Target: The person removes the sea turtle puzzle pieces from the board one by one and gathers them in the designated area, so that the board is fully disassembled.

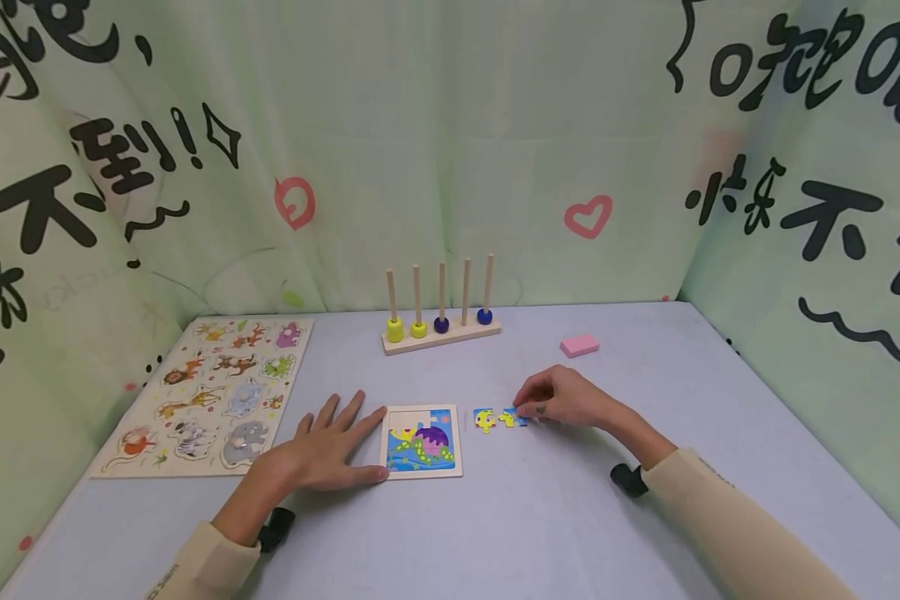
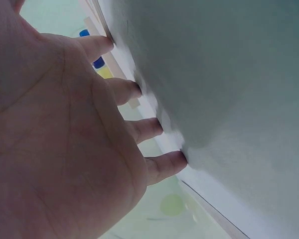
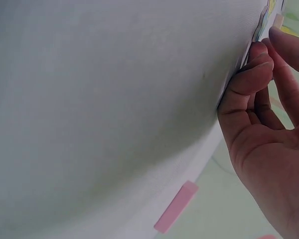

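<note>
A square wooden jigsaw tray (image 1: pixel 459 442) holds a partly filled picture with a purple, pink and green-yellow figure on blue; a pale gap shows at its upper left. My left hand (image 1: pixel 322 450) lies spread at its left side, index tip and thumb touching the frame. In the left wrist view the palm (image 2: pixel 65 129) and straight fingers show. Right of the tray lies a yellow and blue puzzle piece (image 1: pixel 484 419). Beside it my right hand (image 1: pixel 570 397) has curled fingers and pinches at another puzzle piece (image 1: pixel 507 418), partly covered by the fingertips.
A large animal puzzle board (image 1: pixel 217 375) lies at the left. Behind the tray stands a wooden peg rack (image 1: pixel 442 335) with yellow and dark blue beads on upright pegs. A pink block (image 1: pixel 579 346) sits beyond my right hand. Printed curtains surround the white table (image 1: pixel 540 533).
</note>
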A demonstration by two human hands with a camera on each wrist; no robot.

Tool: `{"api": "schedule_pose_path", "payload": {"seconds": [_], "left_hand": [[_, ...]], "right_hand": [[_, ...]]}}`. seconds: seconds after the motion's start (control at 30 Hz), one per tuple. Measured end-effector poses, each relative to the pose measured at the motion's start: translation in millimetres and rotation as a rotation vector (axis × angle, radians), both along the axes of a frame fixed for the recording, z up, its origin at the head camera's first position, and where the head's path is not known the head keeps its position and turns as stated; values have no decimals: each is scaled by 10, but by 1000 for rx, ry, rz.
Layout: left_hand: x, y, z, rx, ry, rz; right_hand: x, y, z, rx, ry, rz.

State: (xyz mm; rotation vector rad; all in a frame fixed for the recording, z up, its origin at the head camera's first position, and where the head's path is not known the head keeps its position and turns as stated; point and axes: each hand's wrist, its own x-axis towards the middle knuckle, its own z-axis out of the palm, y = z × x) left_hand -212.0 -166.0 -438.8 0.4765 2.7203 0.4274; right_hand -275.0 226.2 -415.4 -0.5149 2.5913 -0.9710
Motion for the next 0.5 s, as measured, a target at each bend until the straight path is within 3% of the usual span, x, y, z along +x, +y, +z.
{"api": "schedule_pose_path", "payload": {"seconds": [0.2,0.5], "left_hand": [[-7,-1,8,1,0,-2],[61,32,192,5,-34,-27]], "right_hand": [[-2,1,-1,4,6,-2],[-10,-2,5,-6,18,15]]}}
